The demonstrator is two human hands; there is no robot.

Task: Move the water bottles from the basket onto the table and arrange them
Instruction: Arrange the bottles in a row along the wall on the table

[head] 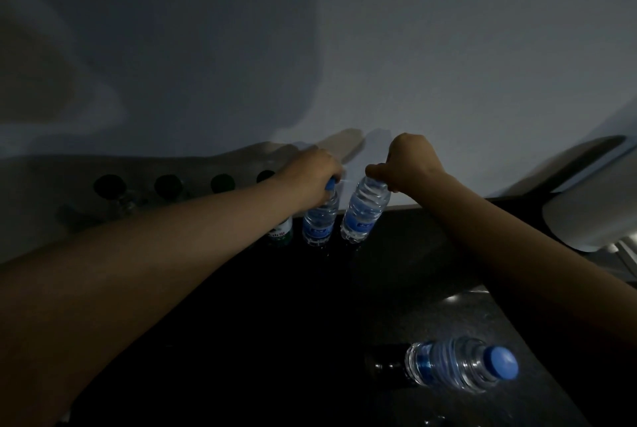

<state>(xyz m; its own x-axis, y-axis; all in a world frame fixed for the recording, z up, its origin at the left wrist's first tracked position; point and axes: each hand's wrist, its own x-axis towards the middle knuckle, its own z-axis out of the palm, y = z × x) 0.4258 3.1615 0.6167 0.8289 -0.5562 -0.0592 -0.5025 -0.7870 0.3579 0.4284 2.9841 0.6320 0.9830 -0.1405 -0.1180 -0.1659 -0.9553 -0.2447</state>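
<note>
Both forearms bare, stretched forward and converging. Left hand (310, 173) palm down, fingers curled over cap of left bottle (320, 220). Right hand (412, 161) fisted, knuckles up, gripping top of right bottle (365, 211). Hands near, not touching.

Very dim, arm shadows on wall (344, 47), wide-angle edge distortion

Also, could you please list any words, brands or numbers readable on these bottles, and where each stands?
No text is legible in this dark view.
On the left bottle, held by the left hand: white mark on blue label, blurred.
On the right bottle, held by the right hand: same, blurred.
On the green-labelled bottle: white print, unreadable.
On the near bottle: blue label, no text shows.
</note>
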